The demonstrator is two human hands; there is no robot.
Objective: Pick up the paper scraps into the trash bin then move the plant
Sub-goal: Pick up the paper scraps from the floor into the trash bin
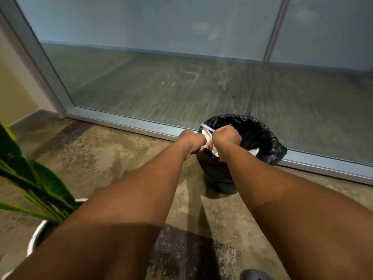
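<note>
Concrete floor [113, 150], mottled brown and grey, fills the head view and runs up to a metal sill [129, 123] under a frosted glass wall [161, 57]; a vertical mullion [275, 29] splits the glazing, and a cream wall [12, 91] meets it at the far left corner. Against the sill stands a trash bin [218, 174] lined with a black plastic bag [260, 136], its mouth open. Both bare forearms reach out over the bin's near rim. The left hand [192, 141] is clenched, its grip pinching the white paper scraps [207, 136], and the right hand [228, 138] is likewise clenched on the same bundle, so the scraps sit between the two fists just above the bin's mouth; another white scrap [254, 151] lies inside the bag. At the lower left the plant [38, 184], with long green leaves streaked in yellow, rises from a white pot [36, 237], well apart from the bin. A dark grey shoe tip [254, 275] shows at the bottom edge. No brand, label or writing can be read anywhere.
</note>
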